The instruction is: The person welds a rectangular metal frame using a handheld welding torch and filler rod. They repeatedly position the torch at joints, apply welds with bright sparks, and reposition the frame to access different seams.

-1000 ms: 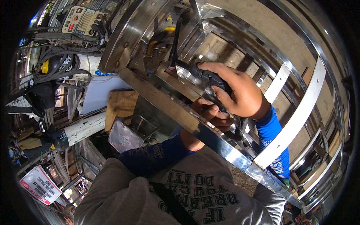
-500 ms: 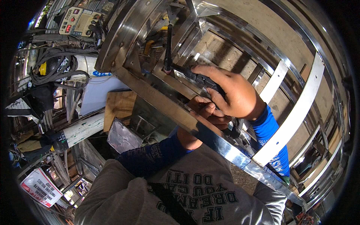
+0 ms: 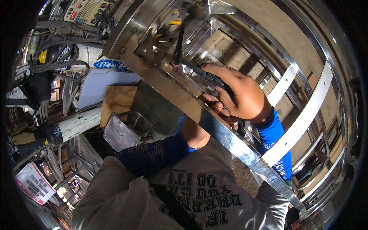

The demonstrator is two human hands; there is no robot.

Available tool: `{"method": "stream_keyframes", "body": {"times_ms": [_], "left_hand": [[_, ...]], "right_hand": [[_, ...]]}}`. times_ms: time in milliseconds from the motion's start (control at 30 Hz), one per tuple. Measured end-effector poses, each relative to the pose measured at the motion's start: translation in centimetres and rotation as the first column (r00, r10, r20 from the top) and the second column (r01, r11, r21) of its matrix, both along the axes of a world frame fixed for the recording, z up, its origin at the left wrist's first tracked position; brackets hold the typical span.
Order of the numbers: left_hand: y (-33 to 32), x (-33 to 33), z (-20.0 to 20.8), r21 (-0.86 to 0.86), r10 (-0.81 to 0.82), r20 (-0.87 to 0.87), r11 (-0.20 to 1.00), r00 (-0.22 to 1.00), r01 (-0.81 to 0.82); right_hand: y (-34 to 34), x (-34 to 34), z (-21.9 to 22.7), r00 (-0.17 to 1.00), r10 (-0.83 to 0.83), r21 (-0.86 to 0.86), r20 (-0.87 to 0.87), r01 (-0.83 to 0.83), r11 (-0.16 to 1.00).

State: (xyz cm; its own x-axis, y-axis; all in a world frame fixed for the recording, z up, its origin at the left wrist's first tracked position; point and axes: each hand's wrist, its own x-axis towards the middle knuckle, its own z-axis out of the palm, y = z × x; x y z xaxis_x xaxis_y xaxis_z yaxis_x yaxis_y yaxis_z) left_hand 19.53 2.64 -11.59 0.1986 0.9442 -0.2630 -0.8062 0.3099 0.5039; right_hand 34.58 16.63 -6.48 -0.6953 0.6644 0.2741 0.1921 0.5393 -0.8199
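My right hand [image 3: 243, 94] is closed around the handle of a black TIG welding torch [image 3: 201, 72]. The torch's long back cap points up, and its small pinkish nozzle is at the inner joint of a shiny metal frame [image 3: 172, 92]. My left hand [image 3: 211, 102] reaches under the frame's near rail, which hides its palm. Its fingers are curled together just below my right hand; what they grip cannot be made out. White flat strips [image 3: 303, 117] cross the frame to the right of my hands.
A welding machine [image 3: 86, 12] stands at the upper left above coiled dark cables [image 3: 48, 57]. White cylinders [image 3: 80, 127], a wooden board [image 3: 118, 104] and a grey metal box [image 3: 120, 132] lie left of the frame. A printed sign [image 3: 35, 183] is at the lower left.
The view has shifted and turned slightly, so the frame and background sit differently. Both hands keep their grips, and the torch nozzle is still at the inner joint.
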Motion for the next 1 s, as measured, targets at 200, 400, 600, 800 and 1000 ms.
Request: {"method": "stream_keyframes", "body": {"times_ms": [200,400,600,800,1000], "left_hand": [[0.0,1.2,0.1,-0.203,0.110,-0.159,0.969,0.981,-0.142],[0.9,2.1,1.4,-0.251,0.177,-0.173,0.943,0.969,-0.217],[0.4,2.2,0.4,-0.197,0.188,-0.154,0.956,0.970,-0.217],[0.8,1.5,2.2,-0.177,0.094,-0.181,0.976,0.979,-0.126],[0.9,1.9,0.7,-0.250,0.208,-0.062,0.944,0.976,-0.217]], "right_hand": [[-0.1,0.1,1.1,0.997,0.037,-0.093,0.073,-0.030,0.995],[-0.3,-0.2,1.5,0.997,0.013,0.015,0.071,-0.015,1.000],[0.1,-0.2,1.1,0.995,0.042,0.087,0.094,-0.050,0.995],[0.1,0.0,0.6,0.996,0.030,0.055,0.087,-0.034,0.998],[-0.1,-0.1,0.9,1.000,0.003,0.008,0.011,-0.004,1.000]]}}
